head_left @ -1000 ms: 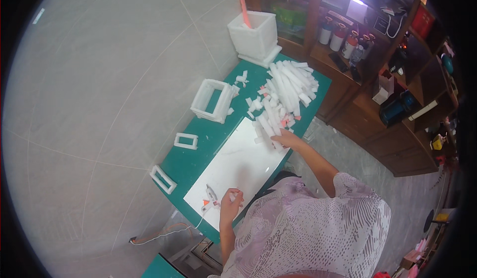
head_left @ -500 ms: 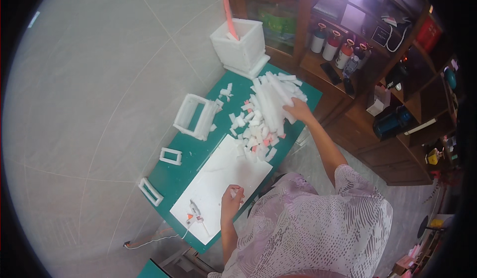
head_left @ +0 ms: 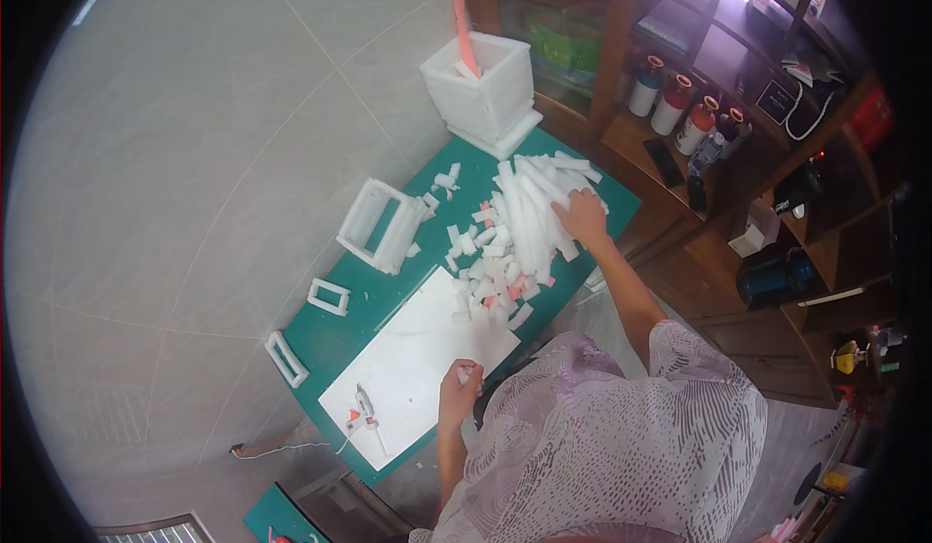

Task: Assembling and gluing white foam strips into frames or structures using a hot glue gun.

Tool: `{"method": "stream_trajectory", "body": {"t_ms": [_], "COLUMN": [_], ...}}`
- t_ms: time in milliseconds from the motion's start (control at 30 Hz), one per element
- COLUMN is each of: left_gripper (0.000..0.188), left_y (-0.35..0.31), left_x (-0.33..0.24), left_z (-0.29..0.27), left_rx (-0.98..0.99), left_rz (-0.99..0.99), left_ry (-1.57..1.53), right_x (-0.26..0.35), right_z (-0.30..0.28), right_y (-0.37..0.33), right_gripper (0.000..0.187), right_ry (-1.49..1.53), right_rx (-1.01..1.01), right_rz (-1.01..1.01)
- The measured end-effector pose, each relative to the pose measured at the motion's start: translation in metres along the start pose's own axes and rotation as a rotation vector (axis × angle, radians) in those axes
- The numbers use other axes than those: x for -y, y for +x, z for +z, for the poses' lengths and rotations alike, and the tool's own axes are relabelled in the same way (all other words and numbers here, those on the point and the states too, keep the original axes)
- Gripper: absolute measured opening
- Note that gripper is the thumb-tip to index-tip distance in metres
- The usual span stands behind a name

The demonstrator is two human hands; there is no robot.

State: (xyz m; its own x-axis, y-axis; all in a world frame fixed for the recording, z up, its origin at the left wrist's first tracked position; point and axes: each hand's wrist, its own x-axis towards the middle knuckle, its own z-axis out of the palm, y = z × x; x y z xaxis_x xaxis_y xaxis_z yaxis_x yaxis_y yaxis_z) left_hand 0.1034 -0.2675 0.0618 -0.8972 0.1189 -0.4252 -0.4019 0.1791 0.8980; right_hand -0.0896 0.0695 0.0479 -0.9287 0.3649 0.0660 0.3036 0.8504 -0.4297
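My left hand point(head_left: 459, 394) is closed in front of me, above the near edge of a white board point(head_left: 408, 368). A small pale piece shows between its fingers, too hidden to name. Farther off to the right, my right hand point(head_left: 582, 217) rests with curled fingers on a heap of long white foam strips point(head_left: 529, 218), gripping at a strip's end. Short white and pink foam offcuts point(head_left: 497, 276) lie scattered beside the strips. A glue gun point(head_left: 363, 405) lies on the left part of the board, its white cord trailing off the table.
On the green table point(head_left: 383, 296) stand an open foam frame box point(head_left: 379, 228) and two small foam frames point(head_left: 328, 297). A white foam bin point(head_left: 482, 92) with a pink strip stands at the far end. A wooden cabinet point(head_left: 621, 135) with bottles is at the right.
My right hand has shifted slightly, its fingers now more over the top of the strips. The strips have settled a little under it. My left hand stays closed near the board.
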Motion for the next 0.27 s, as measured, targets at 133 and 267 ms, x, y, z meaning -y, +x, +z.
{"method": "stream_trajectory", "body": {"t_ms": [133,267], "left_gripper": [0.015,0.014], "left_y": [0.01,0.016], "left_x": [-0.013,-0.027], "left_z": [0.005,0.009], "left_rx": [-0.019,-0.03], "left_rz": [0.008,0.044], "left_ry": [0.023,0.103], "right_x": [0.004,0.002], "right_z": [-0.003,0.008], "right_y": [-0.007,-0.013], "right_gripper": [0.053,0.065], "right_ry": [0.042,0.182], "right_rx": [0.032,-0.074], "right_rz": [0.012,-0.065]}}
